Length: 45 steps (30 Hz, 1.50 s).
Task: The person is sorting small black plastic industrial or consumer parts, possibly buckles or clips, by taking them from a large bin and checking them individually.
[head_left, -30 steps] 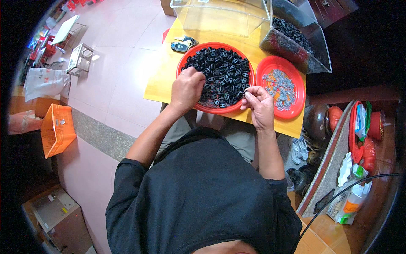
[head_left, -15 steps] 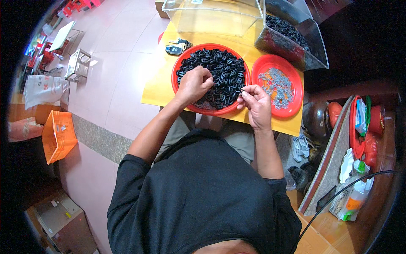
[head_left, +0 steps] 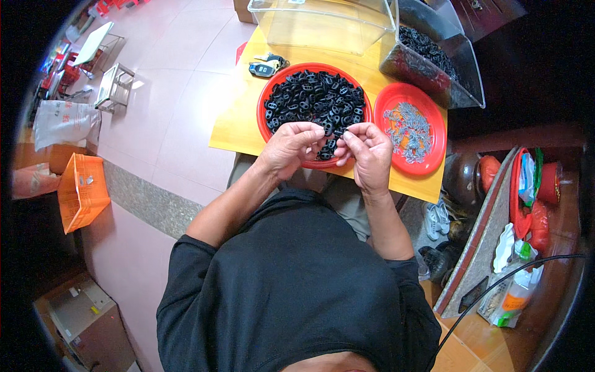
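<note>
A red basin (head_left: pixel 262 116) holds a heap of small black plastic pieces (head_left: pixel 310 99), many oval with two holes. Above its near edge my hands face each other, fingertips a short gap apart. My left hand (head_left: pixel 291 149) is closed in a pinch, a small black two-holed plastic piece (head_left: pixel 327 131) at its fingertips. My right hand (head_left: pixel 369 156) also pinches, thumb against forefinger; what sits between them is too small to make out against the dark heap. Right of the basin, a red plate (head_left: pixel 439 146) carries a spread of small silvery metal hooks (head_left: pixel 410 127).
The yellow tabletop (head_left: pixel 232 127) holds car keys (head_left: pixel 266 66) left of the basin. Behind stand a clear plastic bin (head_left: pixel 322 31) and another bin (head_left: pixel 462 93) of black parts. An orange crate (head_left: pixel 87 192) is on the left; a black cable (head_left: pixel 496 297) crosses the lower right.
My left hand has come out of the heap, nearer to me and right, with a black piece at its fingertips. My right hand has shifted slightly left, toward it.
</note>
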Each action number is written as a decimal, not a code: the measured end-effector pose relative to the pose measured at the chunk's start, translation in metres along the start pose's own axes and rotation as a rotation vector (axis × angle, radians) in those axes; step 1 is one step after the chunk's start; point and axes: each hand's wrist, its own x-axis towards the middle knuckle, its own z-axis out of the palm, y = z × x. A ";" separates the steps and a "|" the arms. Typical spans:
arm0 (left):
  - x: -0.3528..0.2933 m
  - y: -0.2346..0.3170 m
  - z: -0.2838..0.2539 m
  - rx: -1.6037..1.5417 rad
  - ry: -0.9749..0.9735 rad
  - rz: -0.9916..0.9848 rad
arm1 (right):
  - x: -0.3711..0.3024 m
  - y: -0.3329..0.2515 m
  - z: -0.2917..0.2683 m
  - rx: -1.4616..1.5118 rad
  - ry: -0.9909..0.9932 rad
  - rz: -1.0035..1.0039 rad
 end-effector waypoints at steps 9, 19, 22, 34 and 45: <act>-0.001 -0.009 -0.005 -0.078 -0.056 0.025 | -0.003 -0.002 0.006 -0.056 -0.001 -0.019; -0.001 -0.013 -0.003 -0.073 -0.050 0.045 | -0.006 -0.004 0.009 -0.132 0.029 -0.031; -0.002 -0.014 0.000 -0.052 0.002 0.069 | -0.006 -0.002 0.008 -0.184 0.046 -0.034; -0.005 -0.014 0.008 0.220 0.046 0.234 | -0.006 -0.001 0.007 -0.205 0.049 -0.037; -0.007 -0.006 0.006 0.564 0.000 0.388 | -0.008 0.000 0.006 -0.021 -0.092 0.042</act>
